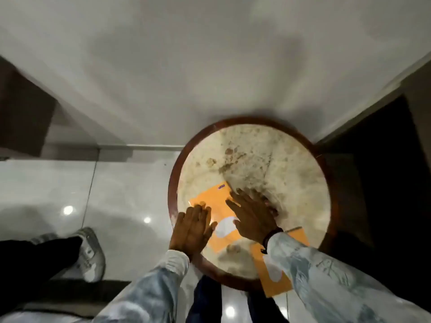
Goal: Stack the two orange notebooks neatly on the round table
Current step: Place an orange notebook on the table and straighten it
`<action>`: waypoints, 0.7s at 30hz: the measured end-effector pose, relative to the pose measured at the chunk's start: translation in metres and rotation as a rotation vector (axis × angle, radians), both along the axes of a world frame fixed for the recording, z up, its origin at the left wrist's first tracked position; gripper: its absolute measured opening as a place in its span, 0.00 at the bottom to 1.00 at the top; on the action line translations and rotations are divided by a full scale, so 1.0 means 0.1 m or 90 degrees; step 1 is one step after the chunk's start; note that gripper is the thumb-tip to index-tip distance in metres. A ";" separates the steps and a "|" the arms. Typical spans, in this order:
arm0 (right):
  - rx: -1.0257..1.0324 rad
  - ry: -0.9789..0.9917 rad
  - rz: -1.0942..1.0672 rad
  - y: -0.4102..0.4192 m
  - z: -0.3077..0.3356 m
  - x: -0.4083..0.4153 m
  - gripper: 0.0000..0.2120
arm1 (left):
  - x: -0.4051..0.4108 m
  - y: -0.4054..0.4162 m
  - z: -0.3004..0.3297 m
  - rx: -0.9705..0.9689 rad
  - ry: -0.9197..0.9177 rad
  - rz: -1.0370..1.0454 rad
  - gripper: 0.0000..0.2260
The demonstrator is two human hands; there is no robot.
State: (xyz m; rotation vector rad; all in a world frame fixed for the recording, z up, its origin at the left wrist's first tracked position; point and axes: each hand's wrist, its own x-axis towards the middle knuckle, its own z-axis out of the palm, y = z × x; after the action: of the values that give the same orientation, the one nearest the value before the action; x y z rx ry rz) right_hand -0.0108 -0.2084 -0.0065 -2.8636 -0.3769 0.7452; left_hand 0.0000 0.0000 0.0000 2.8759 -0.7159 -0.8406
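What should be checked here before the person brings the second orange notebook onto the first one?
1. First notebook lies flat on the round table: ok.
2. Left hand steadies its left edge, palm down and flat: ok.
3. Right hand is free to fetch the other one: not ok, it lies flat across the first notebook's right side.
4. Second notebook sits fully on the table: not ok, its near end hangs past the rim, and the right sleeve covers part of it.
5. The two notebooks are aligned: not ok, they lie apart and unstacked.
6. Which cover faces up on the second: cannot tell.
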 end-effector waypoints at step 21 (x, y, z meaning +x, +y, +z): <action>-0.001 -0.111 -0.246 -0.19 -0.79 0.84 0.27 | 1.26 -0.31 -0.83 0.012 -0.051 -0.024 0.30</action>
State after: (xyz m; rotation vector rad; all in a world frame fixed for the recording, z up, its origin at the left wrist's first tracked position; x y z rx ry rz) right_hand 0.0729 -0.2275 -0.0851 -2.8785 0.1572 0.4272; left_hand 0.1255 -0.0313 -0.0835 2.9363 -0.7765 -0.7423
